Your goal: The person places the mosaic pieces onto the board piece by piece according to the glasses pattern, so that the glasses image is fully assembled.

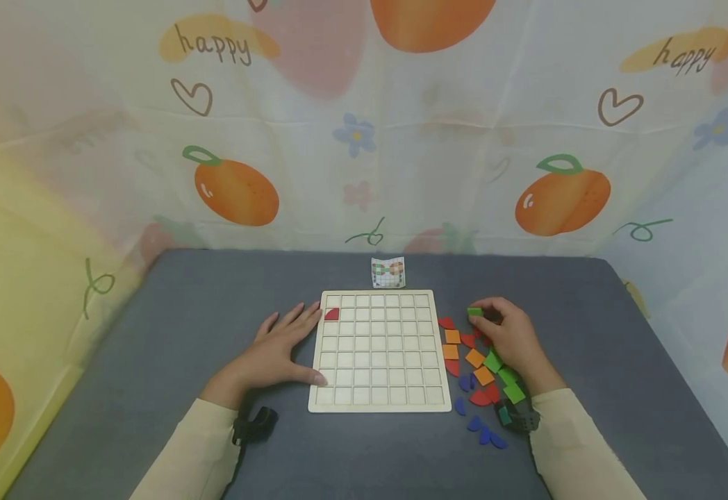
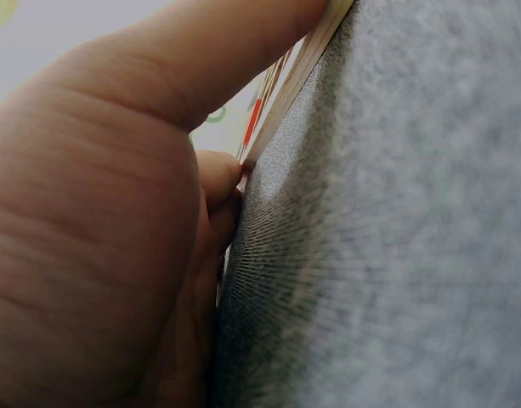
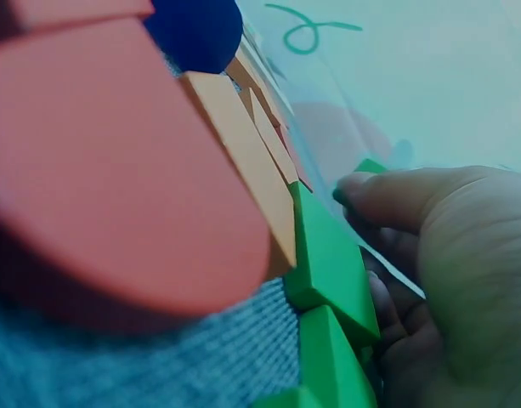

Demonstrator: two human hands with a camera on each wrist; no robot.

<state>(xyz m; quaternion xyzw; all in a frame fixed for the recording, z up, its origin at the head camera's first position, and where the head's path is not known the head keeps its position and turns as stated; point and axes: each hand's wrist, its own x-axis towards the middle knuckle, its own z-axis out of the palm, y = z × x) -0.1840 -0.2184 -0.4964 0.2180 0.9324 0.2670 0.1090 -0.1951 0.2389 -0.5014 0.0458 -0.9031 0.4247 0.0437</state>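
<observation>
A square wooden grid board (image 1: pixel 379 351) lies on the dark table, with one red quarter-round piece (image 1: pixel 333 314) in a cell near its upper left corner. My left hand (image 1: pixel 276 352) rests along the board's left edge, fingers spread, thumb (image 2: pixel 235 42) on the rim. Over the upper end of the loose pieces, my right hand (image 1: pixel 514 337) pinches a green square tile (image 1: pixel 474 312) between thumb and fingertips. In the right wrist view, only a corner of that green tile (image 3: pixel 372 166) shows past the thumb.
Right of the board lie loose orange squares (image 1: pixel 475 357), green squares (image 1: pixel 513 392), red quarter-rounds (image 1: pixel 480 398) and blue half-rounds (image 1: pixel 498 441), several of each. Behind the board stands a small card (image 1: pixel 388 273) with a coloured grid pattern. A printed cloth (image 1: pixel 364 187) hangs behind the table.
</observation>
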